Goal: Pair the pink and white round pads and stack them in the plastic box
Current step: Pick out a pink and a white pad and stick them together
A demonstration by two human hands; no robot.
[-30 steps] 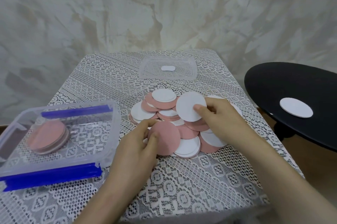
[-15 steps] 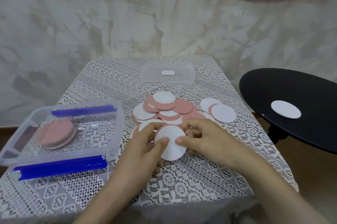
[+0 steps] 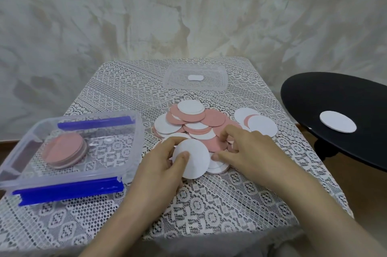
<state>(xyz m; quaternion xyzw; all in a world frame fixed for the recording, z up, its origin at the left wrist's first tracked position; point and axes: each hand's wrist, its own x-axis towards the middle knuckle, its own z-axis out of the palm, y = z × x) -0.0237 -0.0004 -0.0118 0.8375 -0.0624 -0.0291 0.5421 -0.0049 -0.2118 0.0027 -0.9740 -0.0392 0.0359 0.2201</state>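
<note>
A heap of pink and white round pads (image 3: 194, 124) lies in the middle of the lace-covered table (image 3: 209, 204). My left hand (image 3: 161, 164) grips a white pad (image 3: 195, 158) by its left edge, thumb on top; any pink pad under it is hidden. My right hand (image 3: 247, 147) rests on the heap just right of that pad, fingers spread and curled over the pads. The clear plastic box (image 3: 134, 131) with blue clips stands at the left and holds a short stack of pads (image 3: 65, 150) with pink on top.
The box's clear lid (image 3: 219, 74) lies at the table's far side. Two white pads (image 3: 261, 125) lie apart to the right of the heap. A black round table (image 3: 314, 97) at the right carries one white pad (image 3: 337, 121). A wall stands behind.
The right hand brought the white pad down from above the heap onto the pink pad in the left hand, then let go and moved onto the heap. The view has shifted downward.
</note>
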